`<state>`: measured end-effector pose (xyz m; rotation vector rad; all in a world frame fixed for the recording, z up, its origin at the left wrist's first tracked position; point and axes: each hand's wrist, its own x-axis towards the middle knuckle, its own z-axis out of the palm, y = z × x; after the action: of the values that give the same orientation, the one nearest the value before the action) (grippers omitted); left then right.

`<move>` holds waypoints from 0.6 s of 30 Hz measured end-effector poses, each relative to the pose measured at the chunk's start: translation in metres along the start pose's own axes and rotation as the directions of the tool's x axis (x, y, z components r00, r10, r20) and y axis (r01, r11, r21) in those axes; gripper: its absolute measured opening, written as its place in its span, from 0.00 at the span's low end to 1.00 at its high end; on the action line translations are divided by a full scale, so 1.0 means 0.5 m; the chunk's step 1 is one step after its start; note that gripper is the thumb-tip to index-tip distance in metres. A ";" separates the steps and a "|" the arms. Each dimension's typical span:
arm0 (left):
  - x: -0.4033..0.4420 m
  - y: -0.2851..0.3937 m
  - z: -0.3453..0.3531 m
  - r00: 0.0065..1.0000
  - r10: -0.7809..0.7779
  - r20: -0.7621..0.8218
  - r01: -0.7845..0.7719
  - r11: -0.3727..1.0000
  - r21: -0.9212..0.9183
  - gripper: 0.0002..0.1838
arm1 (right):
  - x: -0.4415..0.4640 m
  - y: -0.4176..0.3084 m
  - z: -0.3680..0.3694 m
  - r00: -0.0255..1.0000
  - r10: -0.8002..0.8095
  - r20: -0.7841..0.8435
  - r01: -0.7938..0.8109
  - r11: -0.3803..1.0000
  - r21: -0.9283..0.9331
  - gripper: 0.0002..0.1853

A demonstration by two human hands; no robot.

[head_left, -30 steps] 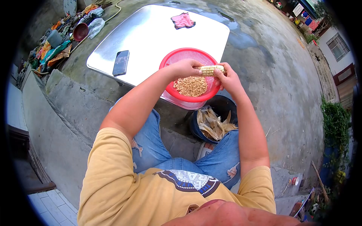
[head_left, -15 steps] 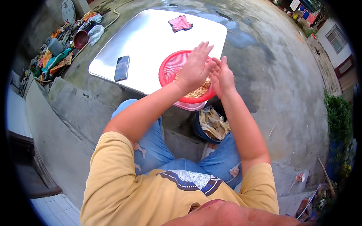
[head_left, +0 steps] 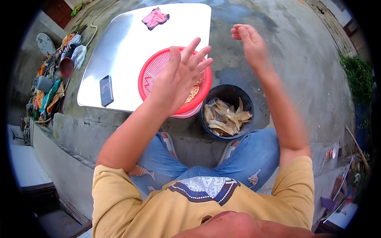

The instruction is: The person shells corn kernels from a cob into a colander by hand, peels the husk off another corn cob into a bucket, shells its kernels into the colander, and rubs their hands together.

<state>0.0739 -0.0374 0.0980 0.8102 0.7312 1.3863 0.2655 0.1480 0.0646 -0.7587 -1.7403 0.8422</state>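
My left hand (head_left: 178, 75) is open above the red plastic colander (head_left: 147, 71), its fingers spread and nothing in it. Pale yellow corn kernels (head_left: 193, 94) lie in the colander, partly hidden behind that hand. Off to the right, past the table edge, my right hand (head_left: 251, 45) is raised with its fingers half bent toward the left. No object shows in it. A pink basin (head_left: 190, 113) peeks out below the colander. On the ground by the table stands a dark bucket (head_left: 248, 97) holding dry corn husks (head_left: 226, 117).
On the shiny metal table (head_left: 119, 43) lie a black phone (head_left: 106, 91) and a pink cloth (head_left: 155, 18). A pile of household clutter (head_left: 49, 89) lies along the left wall. Wet concrete ground (head_left: 301, 75) extends to the right.
My hands were close together over the colander and have parted, the right moving away to the right. The view has shifted, so the table sits further left and the bucket shows fully.
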 end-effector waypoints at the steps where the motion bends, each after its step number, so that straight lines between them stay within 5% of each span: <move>1: -0.012 -0.016 -0.022 1.000 0.013 0.015 -0.015 0.992 0.126 0.49 | -0.019 -0.046 -0.031 0.991 0.124 0.041 -0.127 0.989 0.079 0.16; 5: -0.033 -0.049 -0.064 0.994 0.105 -0.017 -0.078 0.823 0.563 0.35 | -0.252 -0.105 -0.071 0.895 0.444 0.042 -0.444 0.880 0.168 0.10; 8: -0.007 -0.059 -0.120 0.963 0.239 0.122 -0.216 0.420 0.881 0.28 | -0.282 -0.028 -0.075 0.961 0.275 0.025 -0.248 0.897 -0.366 0.05; 10: 0.015 -0.065 -0.139 0.943 0.254 0.214 -0.301 0.379 0.875 0.24 | -0.244 0.007 -0.090 0.988 0.153 0.037 -0.105 0.817 -0.567 0.05; 13: 0.034 -0.070 -0.125 0.920 0.240 0.309 -0.384 0.398 0.833 0.23 | -0.244 -0.013 -0.104 0.903 0.413 0.119 -0.243 0.720 -0.650 0.03; 15: 0.044 -0.087 -0.107 0.900 0.240 0.365 -0.434 0.396 0.809 0.24 | -0.257 -0.039 -0.092 0.865 0.459 0.203 -0.271 0.767 -0.581 0.04; 18: 0.044 -0.111 -0.069 0.859 0.301 0.413 -0.501 0.338 0.796 0.24 | -0.275 -0.054 -0.063 0.857 0.506 0.100 -0.420 0.797 -0.434 0.06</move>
<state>0.0764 -0.0138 0.0332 2.0977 1.1831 1.2473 0.3320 0.0277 0.0238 -1.4678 -1.9782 0.9272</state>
